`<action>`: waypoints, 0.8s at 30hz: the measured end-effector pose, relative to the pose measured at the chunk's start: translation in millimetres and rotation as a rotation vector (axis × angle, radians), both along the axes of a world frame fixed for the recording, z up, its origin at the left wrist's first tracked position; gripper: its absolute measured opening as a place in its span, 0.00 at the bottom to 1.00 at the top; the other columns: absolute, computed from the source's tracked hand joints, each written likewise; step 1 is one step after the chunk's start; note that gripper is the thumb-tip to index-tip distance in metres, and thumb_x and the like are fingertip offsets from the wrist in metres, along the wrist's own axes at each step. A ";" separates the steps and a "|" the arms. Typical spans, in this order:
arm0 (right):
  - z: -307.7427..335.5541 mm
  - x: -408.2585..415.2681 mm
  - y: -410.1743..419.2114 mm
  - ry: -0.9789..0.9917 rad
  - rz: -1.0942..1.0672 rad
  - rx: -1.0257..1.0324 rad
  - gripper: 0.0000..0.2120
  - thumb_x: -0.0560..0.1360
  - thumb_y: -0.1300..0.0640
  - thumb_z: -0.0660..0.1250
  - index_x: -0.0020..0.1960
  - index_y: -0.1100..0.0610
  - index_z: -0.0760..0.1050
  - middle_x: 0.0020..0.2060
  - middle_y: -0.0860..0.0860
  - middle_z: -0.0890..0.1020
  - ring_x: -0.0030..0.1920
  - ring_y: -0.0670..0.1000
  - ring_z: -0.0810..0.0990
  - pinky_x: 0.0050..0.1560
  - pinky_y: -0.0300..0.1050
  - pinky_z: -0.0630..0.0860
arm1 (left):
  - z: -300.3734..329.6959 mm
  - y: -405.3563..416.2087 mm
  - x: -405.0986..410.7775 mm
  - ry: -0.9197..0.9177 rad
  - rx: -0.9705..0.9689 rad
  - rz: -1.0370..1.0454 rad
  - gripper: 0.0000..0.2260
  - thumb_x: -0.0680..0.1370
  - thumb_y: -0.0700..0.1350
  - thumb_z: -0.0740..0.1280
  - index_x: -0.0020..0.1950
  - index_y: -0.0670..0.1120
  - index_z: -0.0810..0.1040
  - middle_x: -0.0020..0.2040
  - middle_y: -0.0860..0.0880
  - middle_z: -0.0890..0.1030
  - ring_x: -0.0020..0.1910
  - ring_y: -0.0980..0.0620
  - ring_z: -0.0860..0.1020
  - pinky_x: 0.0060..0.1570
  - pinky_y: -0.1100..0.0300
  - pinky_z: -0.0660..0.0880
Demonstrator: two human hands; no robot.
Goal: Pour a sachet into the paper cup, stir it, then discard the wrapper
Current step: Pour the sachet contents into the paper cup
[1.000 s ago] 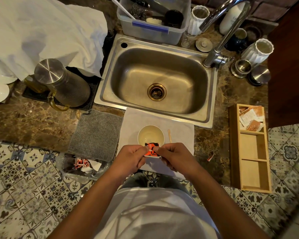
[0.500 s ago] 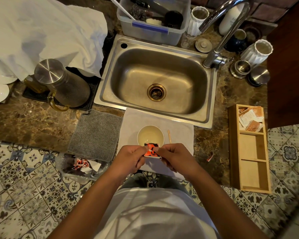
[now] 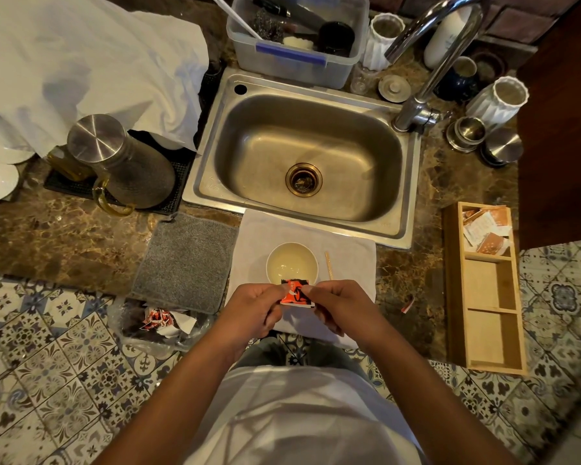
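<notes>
Counts: 1 paper cup [image 3: 292,263], 1 wooden stir stick [image 3: 329,265], 1 sachet [image 3: 296,293] in hand, 2 hands, 1 wooden box [image 3: 483,290] w/ 3 compartments, several spare sachets [image 3: 487,229] in its far compartment only.

Sachet: small, square-ish, orange-red w/ black & white print, white edge along its near side. Held upright just at the near rim of the cup, above the white cloth [image 3: 349,260] that lies on the bench [image 3: 64,236] in front of the sink [image 3: 307,162]. Can't tell if it's torn open.

Cup: white, stands upright on the cloth, pale liquid inside. Stick lies flat on the cloth just right of the cup, not touching it.

Grip: left hand [image 3: 252,313] pinches the sachet's left side, thumb on top, other fingers curled under. Right hand [image 3: 341,308] pinches the right side the same way. Both grips clenched on the sachet, thumb tips nearly meeting over it.

Bin bag [image 3: 161,325] w/ used wrappers sits below the bench edge, left of the hands, by a grey mat [image 3: 185,260].
</notes>
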State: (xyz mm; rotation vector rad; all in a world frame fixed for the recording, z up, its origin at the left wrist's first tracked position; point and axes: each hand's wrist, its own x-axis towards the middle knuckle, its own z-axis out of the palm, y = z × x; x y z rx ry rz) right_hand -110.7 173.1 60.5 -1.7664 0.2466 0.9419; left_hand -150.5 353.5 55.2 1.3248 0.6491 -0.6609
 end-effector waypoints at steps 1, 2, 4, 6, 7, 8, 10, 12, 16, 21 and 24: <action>0.4 -0.1 -0.1 0.013 -0.013 0.004 0.21 0.82 0.54 0.67 0.31 0.58 0.77 0.22 0.50 0.73 0.21 0.47 0.68 0.26 0.38 0.66 | 0.0 0.0 -0.1 0.005 -0.008 0.006 0.18 0.82 0.47 0.65 0.32 0.45 0.72 0.22 0.48 0.66 0.22 0.53 0.58 0.29 0.56 0.52; 1.1 0.0 -0.2 0.020 -0.021 0.007 0.21 0.82 0.54 0.67 0.31 0.59 0.77 0.22 0.51 0.73 0.22 0.47 0.68 0.26 0.38 0.65 | 0.1 0.0 -0.4 0.008 -0.011 0.009 0.18 0.82 0.47 0.65 0.32 0.45 0.72 0.22 0.47 0.66 0.22 0.53 0.58 0.29 0.56 0.52; 3.1 0.1 0.2 0.030 -0.029 0.013 0.20 0.82 0.54 0.67 0.32 0.59 0.77 0.22 0.51 0.73 0.22 0.48 0.68 0.25 0.38 0.65 | 0.6 -0.3 -0.8 0.006 -0.018 0.013 0.17 0.82 0.47 0.66 0.33 0.44 0.73 0.23 0.47 0.66 0.22 0.53 0.58 0.28 0.58 0.52; 4.6 -0.1 0.1 0.046 -0.035 0.019 0.20 0.82 0.54 0.66 0.32 0.59 0.77 0.22 0.51 0.74 0.22 0.48 0.68 0.25 0.38 0.65 | 1.0 -0.5 -1.1 0.006 -0.029 0.023 0.17 0.82 0.47 0.66 0.33 0.45 0.74 0.24 0.46 0.66 0.21 0.53 0.58 0.25 0.61 0.53; 5.2 -0.2 -0.2 0.054 -0.039 0.024 0.20 0.82 0.54 0.66 0.32 0.59 0.77 0.23 0.52 0.74 0.22 0.48 0.68 0.25 0.39 0.65 | 1.2 -0.4 -1.2 0.008 -0.038 0.030 0.18 0.81 0.48 0.66 0.32 0.46 0.75 0.24 0.46 0.66 0.21 0.53 0.58 0.25 0.61 0.53; 5.3 -0.3 -0.9 0.062 -0.046 0.032 0.20 0.82 0.54 0.66 0.34 0.62 0.78 0.24 0.53 0.74 0.22 0.49 0.68 0.25 0.39 0.65 | 1.3 -0.1 -1.3 0.009 -0.049 0.037 0.18 0.81 0.48 0.66 0.31 0.47 0.75 0.24 0.46 0.66 0.21 0.53 0.58 0.25 0.61 0.52; 5.0 -0.7 -2.9 0.086 -0.076 0.064 0.19 0.82 0.53 0.66 0.41 0.68 0.79 0.26 0.55 0.74 0.23 0.50 0.68 0.25 0.40 0.65 | 0.9 1.1 -1.2 0.008 -0.067 0.041 0.17 0.81 0.49 0.66 0.33 0.46 0.75 0.24 0.47 0.66 0.22 0.53 0.58 0.28 0.57 0.50; 5.2 -0.5 -4.2 0.112 -0.109 0.090 0.19 0.82 0.53 0.66 0.43 0.70 0.78 0.26 0.55 0.73 0.24 0.50 0.67 0.25 0.40 0.64 | -0.1 2.2 -1.4 0.002 -0.070 0.030 0.16 0.81 0.50 0.67 0.35 0.45 0.76 0.24 0.48 0.66 0.22 0.53 0.57 0.29 0.55 0.49; 6.9 0.2 -3.9 0.123 -0.130 0.118 0.15 0.81 0.54 0.66 0.42 0.65 0.77 0.25 0.55 0.72 0.24 0.50 0.66 0.26 0.41 0.63 | -1.0 2.8 -2.0 -0.012 -0.070 0.026 0.15 0.80 0.49 0.67 0.35 0.45 0.77 0.23 0.48 0.67 0.21 0.54 0.57 0.32 0.52 0.49; 4.6 -0.8 -4.5 0.124 -0.121 0.119 0.18 0.81 0.51 0.67 0.39 0.64 0.77 0.26 0.55 0.71 0.24 0.49 0.65 0.26 0.39 0.62 | -0.4 3.2 -2.9 -0.027 -0.086 0.043 0.15 0.80 0.48 0.68 0.34 0.45 0.76 0.24 0.48 0.66 0.21 0.54 0.58 0.30 0.56 0.51; 2.9 -1.0 -5.9 0.117 -0.118 0.135 0.20 0.80 0.48 0.68 0.36 0.61 0.75 0.26 0.55 0.69 0.24 0.48 0.64 0.25 0.40 0.62 | -0.1 4.4 -2.3 -0.030 -0.089 0.039 0.16 0.80 0.49 0.68 0.33 0.46 0.77 0.24 0.47 0.66 0.23 0.53 0.58 0.30 0.55 0.51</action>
